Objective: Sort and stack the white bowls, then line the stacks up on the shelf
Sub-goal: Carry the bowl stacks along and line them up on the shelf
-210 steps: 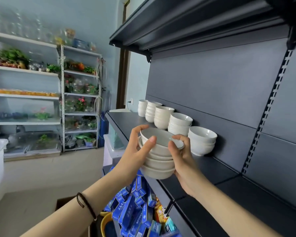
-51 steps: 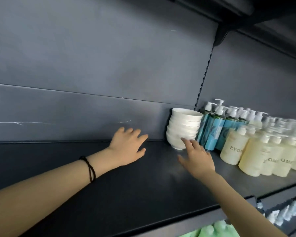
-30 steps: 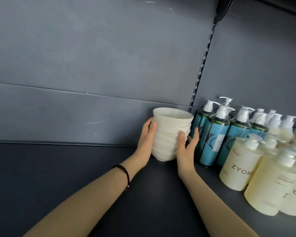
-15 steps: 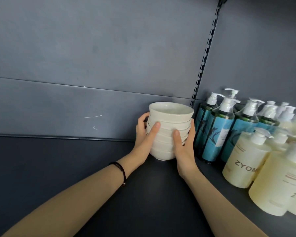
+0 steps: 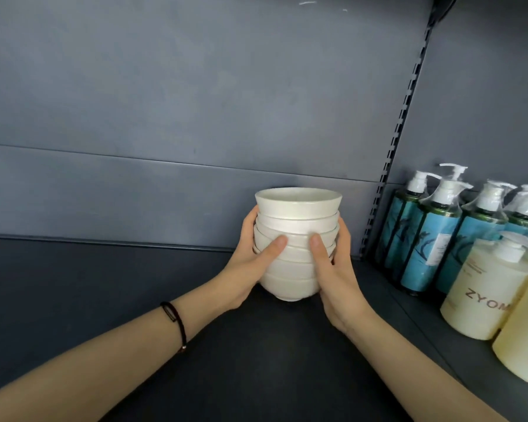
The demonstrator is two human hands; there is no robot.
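A stack of several white bowls (image 5: 296, 220) stands upright near the back of the dark shelf (image 5: 104, 287), its foot at or just above the shelf surface. My left hand (image 5: 250, 266) grips the stack's left side, thumb laid across the front. My right hand (image 5: 336, 269) grips the right side the same way. The fingers of both hands wrap behind the stack and are mostly hidden. No other bowls are in view.
Blue-green pump bottles (image 5: 430, 236) stand close to the right of the stack, with cream "ZYOM" pump bottles (image 5: 485, 287) in front of them. A slotted upright (image 5: 390, 166) runs up the grey back panel (image 5: 195, 102). Bare shelf stretches to the left.
Both hands went from lying open on the shelf to gripping the stack. Over the last second the stack has come a little left, away from the bottles, and the thumbs have moved onto its front.
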